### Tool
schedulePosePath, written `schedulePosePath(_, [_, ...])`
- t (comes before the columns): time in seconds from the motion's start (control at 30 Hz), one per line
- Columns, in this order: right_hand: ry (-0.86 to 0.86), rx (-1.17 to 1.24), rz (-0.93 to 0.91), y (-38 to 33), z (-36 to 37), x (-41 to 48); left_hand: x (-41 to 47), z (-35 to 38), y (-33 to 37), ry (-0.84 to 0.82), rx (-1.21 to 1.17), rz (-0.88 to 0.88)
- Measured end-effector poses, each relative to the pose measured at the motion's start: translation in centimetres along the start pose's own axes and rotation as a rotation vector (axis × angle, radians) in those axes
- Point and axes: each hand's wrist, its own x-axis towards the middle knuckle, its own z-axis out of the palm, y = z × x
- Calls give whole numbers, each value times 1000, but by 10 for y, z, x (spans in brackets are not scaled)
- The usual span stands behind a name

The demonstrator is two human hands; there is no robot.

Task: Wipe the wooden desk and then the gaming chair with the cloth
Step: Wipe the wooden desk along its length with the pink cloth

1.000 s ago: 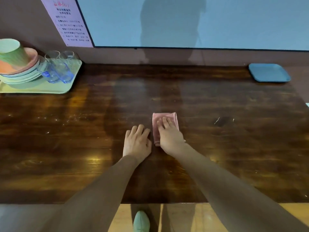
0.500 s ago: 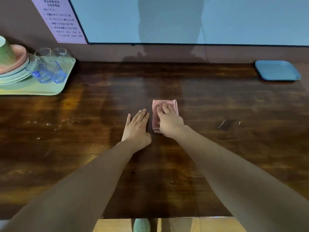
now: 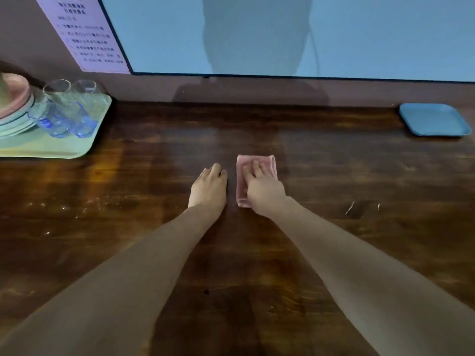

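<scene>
Both hands rest palm-down: the right hand (image 3: 264, 192) pressing straight fingers on the pink cloth (image 3: 268, 160), the left hand (image 3: 208, 190) empty on the wooden desk (image 3: 144, 206) just beside it. Soft and light, it would likely bunch unless pressed broadly over its middle.

Just 1 view here: head-worn, wide-angle, looking forward and steeply down from close above the desk (image 3: 334, 253). Its far edge meets the wall, and the screen (image 3: 372, 34) fills the top of frame.
</scene>
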Motion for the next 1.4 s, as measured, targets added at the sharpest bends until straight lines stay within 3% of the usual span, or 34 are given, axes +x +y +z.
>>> schedulePosePath(0.13, [-12,18,15,6,-9,24,12,-13,-3,-44,58,0])
schedulePosePath(0.4, [21,-64,-14,-9,8,-26,72,-24,-11,-126,-50,-11])
schedulePosePath(0.77, [-16,55,56,11,-41,81,92,13,-26,55,-51,27])
schedulePosePath(1.13, [47,-26,2,10,-12,61,102,14,-23,113,-106,-34])
schedulePosePath(1.4, [55,90,60,24,-64,162,107,24,-28,142,-92,4])
